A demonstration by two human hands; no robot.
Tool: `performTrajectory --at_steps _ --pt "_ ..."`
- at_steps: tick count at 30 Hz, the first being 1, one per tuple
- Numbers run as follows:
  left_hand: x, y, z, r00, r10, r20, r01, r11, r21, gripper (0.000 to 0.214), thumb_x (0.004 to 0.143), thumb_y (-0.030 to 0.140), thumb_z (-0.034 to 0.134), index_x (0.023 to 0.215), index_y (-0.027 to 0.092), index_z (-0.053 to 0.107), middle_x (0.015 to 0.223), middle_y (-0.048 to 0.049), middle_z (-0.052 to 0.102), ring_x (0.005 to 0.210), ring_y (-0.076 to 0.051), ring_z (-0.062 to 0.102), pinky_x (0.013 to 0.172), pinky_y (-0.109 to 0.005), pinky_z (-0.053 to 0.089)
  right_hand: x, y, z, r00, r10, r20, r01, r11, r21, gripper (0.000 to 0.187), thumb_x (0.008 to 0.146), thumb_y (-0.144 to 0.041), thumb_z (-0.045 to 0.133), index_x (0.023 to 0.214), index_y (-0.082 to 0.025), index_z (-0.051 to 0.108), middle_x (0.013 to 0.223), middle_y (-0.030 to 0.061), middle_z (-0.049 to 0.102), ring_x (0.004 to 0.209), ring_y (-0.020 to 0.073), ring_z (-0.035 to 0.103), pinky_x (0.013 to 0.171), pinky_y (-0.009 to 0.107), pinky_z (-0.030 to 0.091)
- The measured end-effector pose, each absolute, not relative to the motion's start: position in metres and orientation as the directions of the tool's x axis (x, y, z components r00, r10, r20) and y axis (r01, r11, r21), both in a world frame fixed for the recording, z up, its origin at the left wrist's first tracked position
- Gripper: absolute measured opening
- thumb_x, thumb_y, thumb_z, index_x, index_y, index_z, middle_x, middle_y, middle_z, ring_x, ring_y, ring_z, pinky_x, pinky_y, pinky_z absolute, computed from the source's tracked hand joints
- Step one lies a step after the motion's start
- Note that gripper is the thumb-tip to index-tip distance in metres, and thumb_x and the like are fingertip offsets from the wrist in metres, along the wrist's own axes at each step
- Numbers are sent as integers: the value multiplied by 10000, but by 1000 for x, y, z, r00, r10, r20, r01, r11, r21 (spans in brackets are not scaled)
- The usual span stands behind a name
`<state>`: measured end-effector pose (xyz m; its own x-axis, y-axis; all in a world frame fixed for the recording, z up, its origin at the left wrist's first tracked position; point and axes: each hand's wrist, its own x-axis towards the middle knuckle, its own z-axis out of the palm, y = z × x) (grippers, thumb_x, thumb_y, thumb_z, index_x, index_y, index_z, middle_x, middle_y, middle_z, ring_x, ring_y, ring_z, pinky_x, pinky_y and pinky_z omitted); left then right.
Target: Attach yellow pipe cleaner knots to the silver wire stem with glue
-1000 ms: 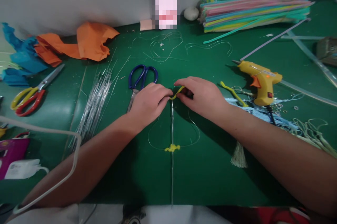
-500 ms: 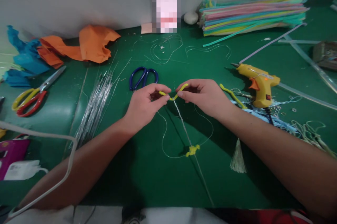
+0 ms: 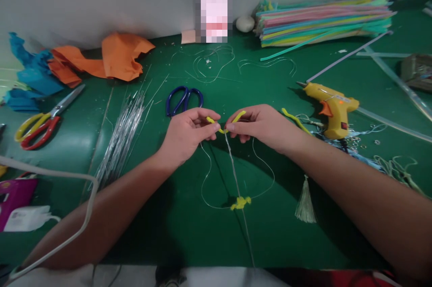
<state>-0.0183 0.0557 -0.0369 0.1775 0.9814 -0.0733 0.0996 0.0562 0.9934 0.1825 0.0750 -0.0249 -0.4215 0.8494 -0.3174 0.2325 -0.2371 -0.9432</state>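
Note:
Between my hands is a short yellow pipe cleaner (image 3: 239, 116), bent into a shallow V. My left hand (image 3: 191, 134) pinches its left end between thumb and fingers. On the other side, the fingertips of my right hand (image 3: 258, 125) are closed on it. A thin twisted wire (image 3: 231, 157) runs down from the bend toward the table's front edge. Lower on that wire sits a small yellow fuzzy piece (image 3: 240, 203), from which fine wire loops rise to both hands. Blue-handled scissors (image 3: 185, 99) lie just behind my left hand, their blades hidden.
A yellow glue gun (image 3: 329, 107) lies at right, near a pale tassel (image 3: 305, 204). Pipe cleaners (image 3: 324, 21) are bundled at the back. To the left are straight wires (image 3: 123, 136), red-and-yellow-handled scissors (image 3: 50, 118), orange paper (image 3: 123, 55) and a white cable (image 3: 91, 206).
My right hand has shifted slightly down. The wire now hangs more steeply, and the lower yellow piece has swung left and a little toward me. Both hands keep their pinch.

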Motion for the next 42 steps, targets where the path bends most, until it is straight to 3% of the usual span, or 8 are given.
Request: performTrajectory --at_steps 8,17,23,33,37,42 --pt "-16 53 -35 168 985 -31 134 8 991 177 746 224 778 898 155 718 723 1 690 587 -85 649 590 -195 561 185 75 -24 -515 772 -374 236 -291 -927 177 685 -338 803 763 -190 745 721 15 713 534 96 592 519 239 472" --pt "-15 50 -31 109 993 33 135 -47 990 283 740 210 778 994 167 662 777 2 707 597 -94 663 609 -213 576 180 72 -23 -467 816 -339 188 -283 -940 194 671 -327 806 765 -175 733 697 6 697 537 85 551 511 234 444" --pt "-14 49 -29 110 992 64 191 -84 978 169 734 228 780 843 173 662 822 -15 722 727 -125 688 701 -238 576 180 72 -28 -461 832 -308 141 -274 -951 165 679 -300 795 768 -178 727 674 -4 690 519 83 553 494 224 419" --pt "-16 50 -28 213 977 -27 171 -10 985 181 708 224 788 845 159 689 800 -22 719 670 -127 674 689 -266 574 180 71 -29 -441 837 -325 139 -293 -946 135 657 -260 795 742 -185 723 665 -1 681 531 87 553 501 221 416" --pt "-18 51 -31 171 985 -8 236 -33 971 183 710 237 795 840 162 692 803 -18 715 702 -127 670 709 -259 566 181 71 -30 -441 843 -309 134 -279 -951 175 671 -308 800 760 -181 720 677 7 684 539 93 557 501 232 416" --pt "-18 50 -31 180 975 131 375 -191 907 84 776 231 747 823 184 695 840 -16 717 776 -138 667 745 -266 555 182 71 -31 -454 840 -296 133 -265 -955 152 689 -299 786 751 -179 715 676 5 687 535 88 556 512 231 419"
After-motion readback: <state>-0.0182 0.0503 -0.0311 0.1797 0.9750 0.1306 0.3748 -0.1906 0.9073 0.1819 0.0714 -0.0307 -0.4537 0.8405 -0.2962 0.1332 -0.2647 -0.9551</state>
